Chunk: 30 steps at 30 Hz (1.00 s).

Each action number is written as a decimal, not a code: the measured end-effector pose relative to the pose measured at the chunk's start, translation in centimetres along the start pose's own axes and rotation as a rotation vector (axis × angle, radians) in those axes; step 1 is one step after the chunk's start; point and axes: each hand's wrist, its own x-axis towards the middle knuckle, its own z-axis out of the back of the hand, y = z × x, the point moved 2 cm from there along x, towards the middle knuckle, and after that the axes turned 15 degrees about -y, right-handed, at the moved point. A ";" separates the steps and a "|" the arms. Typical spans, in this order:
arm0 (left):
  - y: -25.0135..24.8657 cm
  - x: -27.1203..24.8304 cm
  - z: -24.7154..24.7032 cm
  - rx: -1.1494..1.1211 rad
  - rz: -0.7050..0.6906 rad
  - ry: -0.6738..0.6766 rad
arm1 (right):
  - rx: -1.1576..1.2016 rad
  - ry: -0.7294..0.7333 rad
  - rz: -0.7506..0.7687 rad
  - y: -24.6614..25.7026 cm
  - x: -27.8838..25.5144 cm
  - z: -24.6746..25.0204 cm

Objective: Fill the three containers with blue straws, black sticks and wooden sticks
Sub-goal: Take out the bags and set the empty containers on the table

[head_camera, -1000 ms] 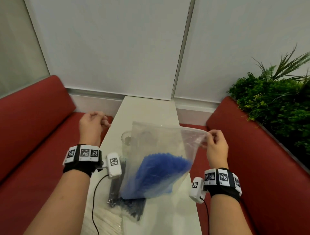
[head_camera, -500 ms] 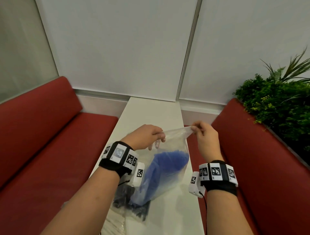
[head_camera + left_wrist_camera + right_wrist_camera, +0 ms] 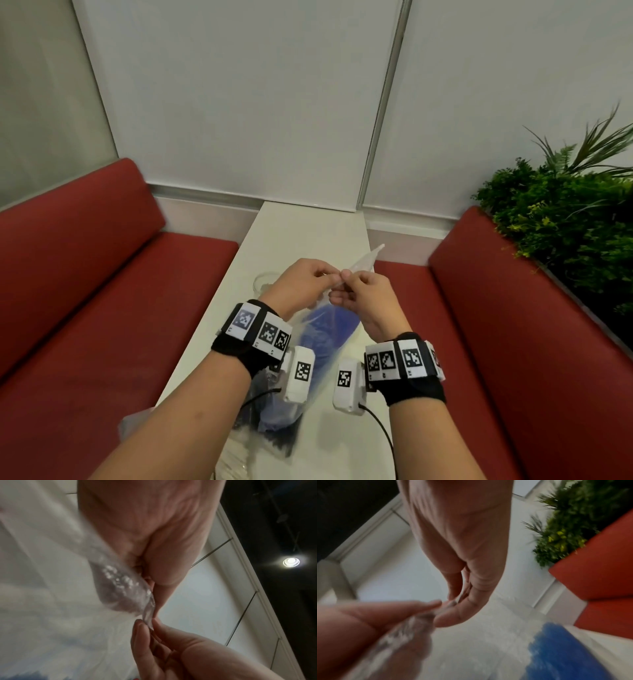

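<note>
We hold our left hand [image 3: 310, 279] and right hand [image 3: 363, 294] close together above the narrow white table [image 3: 308, 233], both pinching the top edge of the clear plastic bag [image 3: 308, 329] that holds the bundle of blue plastic straws [image 3: 325, 322]. In the left wrist view the thumb and fingertips [image 3: 142, 627] of the right hand nip the thin bag lip, while the left hand pinches the same lip just beside them. We judge the 2 grips sit so near one another because we mean to part the mouth of the bag, each hand taking 1 layer of film.

The bag hangs from our hands with its lower end resting on the table, over a flat clear packet of black sticks [image 3: 270, 435]. Near the table's front edge lies another clear packet [image 3: 236, 455]; its contents are too pale to name for sure. Beyond our left hand stands a clear glass container [image 3: 262, 279], partly hidden; we see only 1 of the 3. By our judgement the task is barely begun, no straw yet out of the bag.
</note>
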 end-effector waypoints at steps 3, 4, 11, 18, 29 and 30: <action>0.5 0.0 0.4 -0.037 0.047 -0.051 | 0.079 0.038 -0.090 0.1 -0.2 -0.1; 0.7 -0.1 0.5 -0.046 0.065 -0.059 | 0.093 0.039 -0.094 0.1 -0.3 -0.2; 1.9 -0.1 0.8 -0.063 0.165 -0.025 | 0.106 0.148 -0.068 -0.1 -0.7 -0.1; 2.8 0.4 1.7 -0.478 0.410 -0.029 | 0.297 0.053 -0.255 -1.2 0.8 0.5; 7.0 1.7 1.4 -0.555 0.578 -0.187 | -0.388 0.094 0.198 -4.2 1.5 0.6; 7.0 1.6 1.4 -0.412 0.464 -0.144 | -0.490 0.034 0.272 -4.0 1.5 0.3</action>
